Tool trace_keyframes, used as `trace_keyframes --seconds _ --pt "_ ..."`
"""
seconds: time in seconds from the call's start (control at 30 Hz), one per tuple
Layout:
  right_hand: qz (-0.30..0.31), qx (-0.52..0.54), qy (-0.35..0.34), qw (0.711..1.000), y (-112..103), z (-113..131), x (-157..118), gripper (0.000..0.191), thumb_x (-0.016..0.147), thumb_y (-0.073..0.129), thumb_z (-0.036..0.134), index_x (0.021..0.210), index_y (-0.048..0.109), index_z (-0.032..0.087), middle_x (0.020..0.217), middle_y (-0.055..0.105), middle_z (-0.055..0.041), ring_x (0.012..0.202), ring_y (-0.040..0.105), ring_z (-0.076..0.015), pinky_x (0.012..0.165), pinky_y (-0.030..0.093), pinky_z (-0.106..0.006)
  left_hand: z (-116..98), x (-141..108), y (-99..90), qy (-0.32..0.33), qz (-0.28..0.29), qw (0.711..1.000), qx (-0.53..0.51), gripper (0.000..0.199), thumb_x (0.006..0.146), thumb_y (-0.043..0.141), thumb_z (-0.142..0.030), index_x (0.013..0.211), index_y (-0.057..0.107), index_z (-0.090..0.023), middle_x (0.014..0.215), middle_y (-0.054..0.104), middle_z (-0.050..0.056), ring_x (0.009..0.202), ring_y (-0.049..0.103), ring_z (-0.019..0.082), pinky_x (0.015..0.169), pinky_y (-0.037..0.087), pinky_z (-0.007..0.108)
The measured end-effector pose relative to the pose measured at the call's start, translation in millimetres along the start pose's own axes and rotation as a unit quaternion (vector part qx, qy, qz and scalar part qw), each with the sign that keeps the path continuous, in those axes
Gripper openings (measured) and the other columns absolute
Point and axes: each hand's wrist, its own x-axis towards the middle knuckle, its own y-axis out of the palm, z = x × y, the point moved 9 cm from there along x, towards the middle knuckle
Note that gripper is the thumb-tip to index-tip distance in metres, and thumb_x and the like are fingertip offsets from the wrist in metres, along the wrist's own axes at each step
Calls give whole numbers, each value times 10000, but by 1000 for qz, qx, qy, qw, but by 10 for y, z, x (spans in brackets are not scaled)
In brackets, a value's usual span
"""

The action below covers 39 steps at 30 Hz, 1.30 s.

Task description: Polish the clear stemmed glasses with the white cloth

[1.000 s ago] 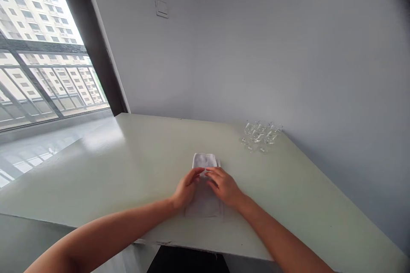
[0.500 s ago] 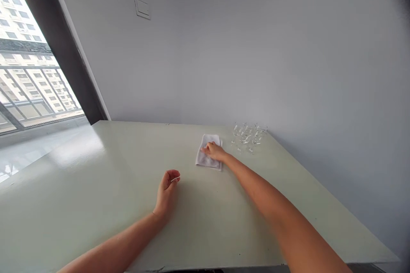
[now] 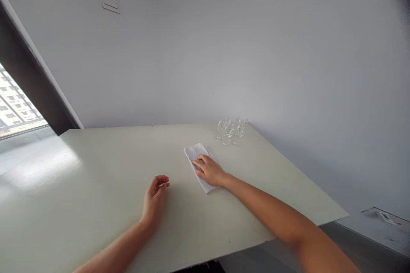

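On the pale tabletop (image 3: 112, 166), my right hand (image 3: 209, 170) lies palm down over a folded white cloth (image 3: 194, 150), fingers spread a little and bent onto it. The cloth is flat and slanted, with part of it hidden under the hand. My left hand (image 3: 155, 196) is to the left of the cloth, resting on or just above the table. Its fingers curl toward the thumb, and a thin whitish edge shows between them, too small to name. Several clear stemmed glasses (image 3: 229, 130) stand grouped beyond the cloth, near the far right corner.
Grey walls (image 3: 256, 51) meet behind the table, with a light switch (image 3: 109, 1) on the left one. A dark window frame (image 3: 28, 68) slants at far left. The table's right edge drops toward the floor, near a wall socket plate (image 3: 384, 217).
My right hand has pulled the cloth nearer to me and turned it aslant, away from the glasses. The view has swung right. My left hand keeps its curled shape.
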Motion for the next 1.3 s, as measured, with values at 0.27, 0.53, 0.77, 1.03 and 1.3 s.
trace_keyframes --seconds 0.27,0.53,0.77,1.03,1.3 --pt "-38 -51 82 995 -527 -893 -1000 373 859 417 361 1194 523 236 1143 503 -80 1041 480 -210 931 362 -364 -16 -19 48 4 12 999 49 148 714 492 -300 820 548 -214 846 557 14 784 523 163 753 408 287" --pt "-49 -204 329 921 -922 -1850 -1502 332 846 400 369 1032 623 210 1040 550 -131 990 469 -301 811 354 -466 -55 -38 57 -8 4 998 64 152 705 500 -328 778 564 -211 798 563 9 738 533 161 679 406 264" --pt "-259 167 300 903 -1158 -1648 -972 258 703 574 413 811 655 193 1036 570 -90 895 522 -224 802 405 -379 -89 -37 128 3 19 996 88 131 707 497 -317 757 561 -215 743 543 -4 669 484 139 610 373 238" --pt "-284 331 353 828 -585 -1881 -117 281 644 581 315 865 597 143 776 638 -70 546 555 -120 464 453 -231 -154 -49 218 0 67 994 81 130 663 511 -309 707 563 -198 662 528 -12 602 469 127 566 355 223" --pt "-236 342 292 861 -258 -1588 29 371 635 579 386 891 639 124 812 651 -71 628 571 -149 542 459 -260 -127 177 612 -93 212 958 171 182 634 545 -246 792 614 -188 668 556 3 533 462 101 506 370 218"
